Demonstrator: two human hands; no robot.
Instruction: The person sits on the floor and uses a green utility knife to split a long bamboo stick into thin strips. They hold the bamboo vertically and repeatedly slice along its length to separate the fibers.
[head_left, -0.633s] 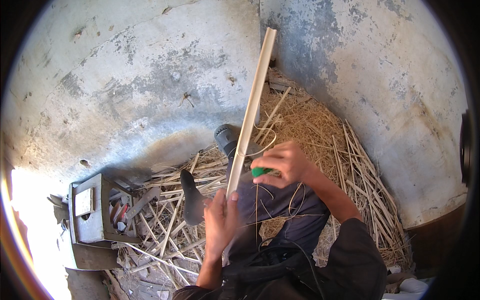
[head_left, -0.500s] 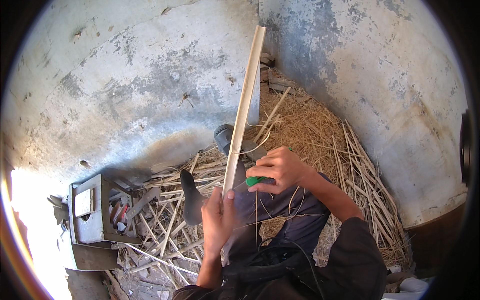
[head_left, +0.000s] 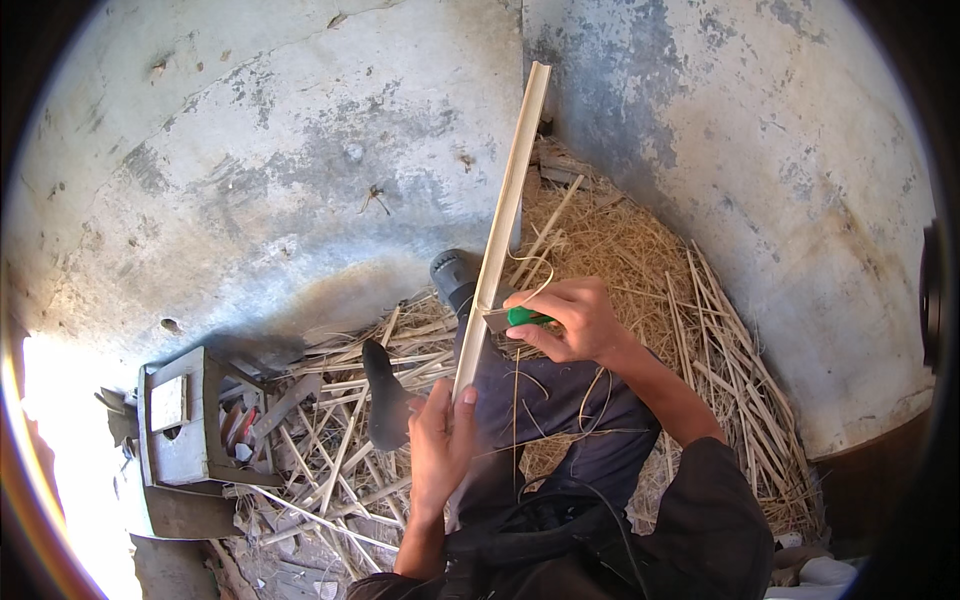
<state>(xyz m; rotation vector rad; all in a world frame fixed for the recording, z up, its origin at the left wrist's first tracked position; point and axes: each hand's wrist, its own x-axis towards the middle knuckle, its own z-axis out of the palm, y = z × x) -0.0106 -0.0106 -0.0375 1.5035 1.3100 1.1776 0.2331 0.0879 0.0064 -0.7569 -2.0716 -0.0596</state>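
Note:
My left hand is closed round the near end of a long, pale split-bamboo strip. The strip slants up and away to the right, its grooved face showing. In my right hand is a green-handled knife, gripped between thumb and fingers. Its flat metal blade meets the strip's right edge, a little above my left hand. A thin curled shaving hangs off the strip just above the blade. Behind the strip shows a dark shoe on one of my feet.
Loose bamboo strips cover the floor on the left. A heap of fine straw-coloured shavings lies ahead, with more strips stacked along its right. A wooden box-like stool stands at the left. Peeling walls close in the far side.
My right hand has moved forward along the strip, and the blade now shows plainly against its edge. The strip's far end has swung slightly right. My left hand keeps its grip.

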